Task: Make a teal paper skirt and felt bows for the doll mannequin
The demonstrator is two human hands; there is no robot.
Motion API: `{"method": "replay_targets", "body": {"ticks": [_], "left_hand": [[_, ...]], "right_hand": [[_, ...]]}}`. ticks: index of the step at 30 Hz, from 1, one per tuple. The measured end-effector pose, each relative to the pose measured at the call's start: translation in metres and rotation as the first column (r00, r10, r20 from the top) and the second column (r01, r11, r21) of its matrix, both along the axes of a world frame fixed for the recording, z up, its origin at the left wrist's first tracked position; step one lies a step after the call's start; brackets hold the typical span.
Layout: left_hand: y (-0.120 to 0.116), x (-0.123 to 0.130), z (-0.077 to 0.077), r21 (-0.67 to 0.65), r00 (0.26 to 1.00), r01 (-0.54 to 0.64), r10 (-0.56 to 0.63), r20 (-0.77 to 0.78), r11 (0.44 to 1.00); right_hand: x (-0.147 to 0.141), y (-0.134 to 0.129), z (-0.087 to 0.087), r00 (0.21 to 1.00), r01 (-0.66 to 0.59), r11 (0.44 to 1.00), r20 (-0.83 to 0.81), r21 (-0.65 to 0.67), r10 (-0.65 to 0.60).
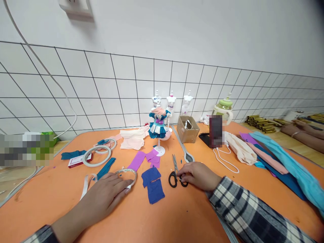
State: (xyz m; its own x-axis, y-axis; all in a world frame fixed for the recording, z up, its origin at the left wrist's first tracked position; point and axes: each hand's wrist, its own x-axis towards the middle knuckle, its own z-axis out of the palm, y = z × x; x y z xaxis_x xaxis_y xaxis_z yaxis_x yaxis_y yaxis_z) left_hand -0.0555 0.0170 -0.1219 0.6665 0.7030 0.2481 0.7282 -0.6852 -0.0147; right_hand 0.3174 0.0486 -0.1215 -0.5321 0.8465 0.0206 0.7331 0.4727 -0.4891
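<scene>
My left hand (106, 197) is closed at the near side of a roll of white tape (136, 175), its thumb and fingertips on the ring. A loose white strip (85, 187) lies left of that hand. My right hand (199, 175) grips the black handle of a pair of scissors (173, 179), blades pointing away from me. Between the hands lie dark blue crepe paper pieces (155, 191), with purple pieces (137, 161) behind. Farther back stands a small dress form (159, 130) in a teal, white and peach ruffled dress.
White dress forms (187, 101) stand by the wall beside a cardboard box (187, 130). More tape rolls (97, 164) lie left. A bottle (224, 109), a phone (216, 131) and crepe strips (291, 158) are at right. Another person's hands (297, 130) show far right.
</scene>
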Motion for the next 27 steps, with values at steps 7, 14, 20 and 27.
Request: {"method": "replay_targets", "body": {"ticks": [7, 14, 20, 27], "left_hand": [[0.000, 0.002, 0.002, 0.023, 1.000, 0.020, -0.021, 0.009, 1.000], [-0.003, 0.004, 0.005, 0.008, 0.999, 0.016, -0.016, 0.028, 1.000], [-0.005, 0.004, 0.007, -0.006, 1.000, -0.011, 0.011, 0.014, 1.000], [-0.006, 0.005, 0.006, 0.009, 1.000, 0.003, -0.004, 0.029, 1.000]], "right_hand": [[-0.005, -0.004, -0.003, 0.997, -0.072, 0.986, 0.035, 0.148, 0.068], [-0.009, -0.028, 0.007, 0.902, -0.248, 0.901, 0.425, 0.356, 0.080], [-0.003, -0.031, 0.012, 0.919, -0.248, 0.899, 0.382, 0.360, 0.100], [0.003, -0.023, -0.001, 0.989, -0.017, 0.963, 0.145, 0.270, -0.023]]}}
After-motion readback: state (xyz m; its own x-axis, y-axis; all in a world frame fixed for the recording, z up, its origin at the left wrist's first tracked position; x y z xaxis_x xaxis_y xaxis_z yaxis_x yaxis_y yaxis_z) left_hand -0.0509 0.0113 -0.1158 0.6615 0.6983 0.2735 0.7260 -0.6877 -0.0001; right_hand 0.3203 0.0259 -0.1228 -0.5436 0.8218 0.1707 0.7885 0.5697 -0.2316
